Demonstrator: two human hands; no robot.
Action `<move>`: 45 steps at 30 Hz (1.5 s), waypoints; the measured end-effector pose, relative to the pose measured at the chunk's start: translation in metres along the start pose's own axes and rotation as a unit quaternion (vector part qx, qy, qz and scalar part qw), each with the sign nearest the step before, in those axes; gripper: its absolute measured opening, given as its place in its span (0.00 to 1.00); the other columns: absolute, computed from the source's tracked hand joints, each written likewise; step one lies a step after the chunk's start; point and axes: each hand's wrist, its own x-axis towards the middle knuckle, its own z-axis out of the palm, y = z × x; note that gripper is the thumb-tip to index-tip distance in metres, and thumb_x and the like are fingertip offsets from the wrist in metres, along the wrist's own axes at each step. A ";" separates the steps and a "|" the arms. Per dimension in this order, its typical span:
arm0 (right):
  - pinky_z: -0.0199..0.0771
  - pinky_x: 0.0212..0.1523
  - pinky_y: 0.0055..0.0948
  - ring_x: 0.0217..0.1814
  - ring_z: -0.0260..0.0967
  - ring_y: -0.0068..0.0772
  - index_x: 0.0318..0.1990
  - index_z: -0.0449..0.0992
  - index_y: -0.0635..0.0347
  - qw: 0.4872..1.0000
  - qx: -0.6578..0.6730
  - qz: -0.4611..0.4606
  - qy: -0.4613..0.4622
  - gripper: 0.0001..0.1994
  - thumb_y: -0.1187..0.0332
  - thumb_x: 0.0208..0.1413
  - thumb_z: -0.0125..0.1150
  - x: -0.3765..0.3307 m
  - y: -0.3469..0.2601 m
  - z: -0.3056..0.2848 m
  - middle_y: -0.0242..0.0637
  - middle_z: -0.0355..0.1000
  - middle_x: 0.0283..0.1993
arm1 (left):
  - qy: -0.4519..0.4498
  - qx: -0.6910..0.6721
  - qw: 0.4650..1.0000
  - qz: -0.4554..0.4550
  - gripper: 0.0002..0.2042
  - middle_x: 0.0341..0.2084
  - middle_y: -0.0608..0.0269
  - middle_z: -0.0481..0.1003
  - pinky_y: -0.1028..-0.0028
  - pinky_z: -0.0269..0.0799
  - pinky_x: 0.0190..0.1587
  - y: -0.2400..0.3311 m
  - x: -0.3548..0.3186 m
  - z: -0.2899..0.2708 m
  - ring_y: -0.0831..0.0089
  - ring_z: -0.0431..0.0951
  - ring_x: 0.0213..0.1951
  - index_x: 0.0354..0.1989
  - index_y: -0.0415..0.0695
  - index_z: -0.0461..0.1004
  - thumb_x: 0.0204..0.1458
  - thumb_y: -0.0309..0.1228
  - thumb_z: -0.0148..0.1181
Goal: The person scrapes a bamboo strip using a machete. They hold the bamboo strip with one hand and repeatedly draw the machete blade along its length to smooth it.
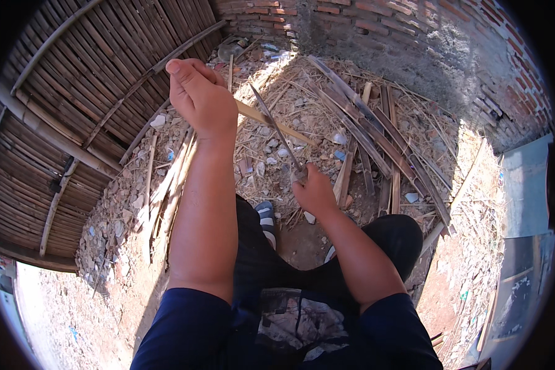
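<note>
My raised left hand (196, 95) is closed in a fist around one end of a pale bamboo strip (295, 134), which slants down to the right. My right hand (316, 192) is lower and nearer to my knees, wrapped around the handle of a long, narrow knife (285, 131). The blade points up and to the left and crosses the strip in this view; whether they touch I cannot tell. Most of the knife's handle is hidden in my fingers.
Split bamboo and wood pieces (376, 132) lie heaped to the right, with more strips (174, 179) on the left. Rubble and straw cover the ground. A slatted bamboo wall (105, 80) stands left, a brick wall (413, 37) behind, and a grey-blue panel (527, 185) far right.
</note>
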 end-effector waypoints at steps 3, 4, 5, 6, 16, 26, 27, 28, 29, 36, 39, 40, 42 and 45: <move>0.75 0.29 0.39 0.26 0.75 0.40 0.44 0.69 0.69 0.960 0.223 0.114 -0.124 0.17 0.67 0.52 0.63 0.000 0.001 -0.005 0.45 0.74 0.27 | -0.007 -0.007 1.000 0.001 0.26 0.14 0.71 0.58 0.77 0.51 0.19 0.000 0.001 -0.001 0.82 0.56 0.16 0.25 0.45 0.63 0.68 0.53 0.39; 0.74 0.27 0.36 0.24 0.73 0.33 0.43 0.69 0.68 0.911 0.319 0.183 -0.188 0.16 0.67 0.52 0.63 -0.001 -0.005 -0.013 0.41 0.73 0.26 | -0.008 -0.004 1.000 0.001 0.26 0.14 0.70 0.58 0.77 0.51 0.19 -0.001 0.001 -0.002 0.82 0.56 0.15 0.25 0.45 0.63 0.68 0.53 0.39; 0.72 0.25 0.33 0.23 0.71 0.29 0.43 0.69 0.68 0.899 0.346 0.191 -0.189 0.15 0.67 0.52 0.63 -0.001 -0.011 -0.022 0.37 0.71 0.25 | -0.009 -0.002 1.000 0.002 0.26 0.14 0.70 0.59 0.76 0.51 0.19 -0.001 0.002 -0.002 0.82 0.56 0.15 0.25 0.45 0.63 0.68 0.53 0.39; 0.70 0.24 0.30 0.22 0.68 0.25 0.42 0.69 0.67 0.887 0.372 0.201 -0.188 0.14 0.67 0.53 0.63 -0.003 -0.015 -0.033 0.34 0.69 0.25 | -0.010 0.003 1.000 -0.003 0.26 0.14 0.70 0.57 0.76 0.50 0.19 -0.001 -0.001 0.001 0.81 0.55 0.16 0.26 0.45 0.62 0.67 0.54 0.39; 0.75 0.34 0.43 0.33 0.77 0.52 0.43 0.70 0.67 0.989 0.126 -0.025 0.068 0.15 0.68 0.51 0.62 -0.016 -0.023 -0.028 0.50 0.76 0.31 | -0.017 0.013 0.999 0.031 0.27 0.15 0.69 0.56 0.74 0.51 0.20 0.005 -0.009 0.012 0.80 0.54 0.16 0.26 0.43 0.62 0.67 0.55 0.38; 0.74 0.43 0.50 0.41 0.75 0.62 0.47 0.71 0.70 0.995 0.044 0.066 -0.056 0.21 0.64 0.49 0.62 -0.001 -0.015 -0.034 0.58 0.76 0.35 | -0.025 0.011 0.999 0.031 0.27 0.14 0.71 0.58 0.77 0.50 0.18 -0.002 -0.008 0.004 0.82 0.55 0.15 0.25 0.44 0.63 0.67 0.55 0.38; 0.74 0.44 0.50 0.40 0.75 0.62 0.47 0.71 0.70 0.996 0.027 0.056 -0.059 0.21 0.63 0.49 0.62 -0.003 -0.016 -0.038 0.57 0.76 0.35 | -0.027 0.007 0.999 0.035 0.27 0.14 0.71 0.58 0.77 0.50 0.18 -0.003 -0.009 0.004 0.82 0.55 0.15 0.25 0.44 0.63 0.67 0.55 0.38; 0.74 0.44 0.49 0.40 0.75 0.62 0.47 0.71 0.70 0.997 0.011 0.046 -0.062 0.21 0.63 0.49 0.61 -0.004 -0.017 -0.042 0.56 0.77 0.35 | -0.025 0.009 0.999 0.032 0.27 0.14 0.71 0.56 0.76 0.49 0.19 -0.002 -0.009 0.004 0.81 0.54 0.16 0.25 0.44 0.62 0.66 0.56 0.39; 0.74 0.44 0.49 0.40 0.75 0.62 0.48 0.72 0.69 0.997 -0.005 0.035 -0.065 0.22 0.62 0.49 0.61 -0.005 -0.018 -0.046 0.55 0.77 0.35 | -0.023 0.012 0.999 0.030 0.28 0.14 0.71 0.54 0.75 0.49 0.20 -0.001 -0.009 0.005 0.80 0.53 0.16 0.26 0.44 0.62 0.66 0.57 0.39; 0.74 0.41 0.49 0.38 0.76 0.59 0.49 0.72 0.66 0.994 -0.093 -0.003 -0.062 0.24 0.53 0.56 0.61 -0.007 -0.028 -0.075 0.53 0.77 0.32 | -0.015 0.025 0.999 0.037 0.28 0.13 0.71 0.52 0.74 0.48 0.20 -0.001 -0.008 0.005 0.79 0.52 0.17 0.26 0.44 0.61 0.65 0.58 0.40; 0.74 0.39 0.49 0.37 0.76 0.58 0.48 0.73 0.66 0.997 -0.070 0.009 -0.042 0.24 0.51 0.57 0.61 -0.008 -0.029 -0.075 0.53 0.76 0.31 | -0.004 0.023 0.999 0.029 0.27 0.13 0.70 0.57 0.76 0.51 0.18 -0.003 -0.005 0.002 0.81 0.55 0.15 0.25 0.45 0.63 0.66 0.56 0.38; 0.74 0.39 0.49 0.37 0.76 0.58 0.47 0.73 0.66 0.997 -0.069 0.015 -0.032 0.24 0.50 0.57 0.61 -0.008 -0.030 -0.075 0.54 0.76 0.31 | -0.004 0.022 0.999 0.031 0.27 0.13 0.70 0.57 0.76 0.51 0.18 -0.004 -0.005 0.002 0.81 0.55 0.15 0.25 0.45 0.63 0.66 0.56 0.38; 0.74 0.39 0.49 0.37 0.76 0.58 0.46 0.74 0.66 0.998 -0.060 0.021 -0.018 0.24 0.50 0.57 0.62 -0.008 -0.031 -0.078 0.54 0.76 0.31 | -0.005 0.024 0.999 0.035 0.27 0.13 0.70 0.57 0.76 0.51 0.18 -0.005 -0.005 0.001 0.81 0.55 0.15 0.25 0.45 0.63 0.67 0.56 0.38; 0.74 0.39 0.48 0.38 0.76 0.58 0.45 0.75 0.66 0.999 -0.038 0.024 -0.008 0.24 0.50 0.56 0.63 -0.007 -0.035 -0.086 0.53 0.76 0.30 | -0.001 0.021 0.999 0.032 0.27 0.14 0.70 0.58 0.76 0.51 0.18 -0.004 -0.005 0.002 0.81 0.55 0.15 0.26 0.45 0.63 0.67 0.55 0.37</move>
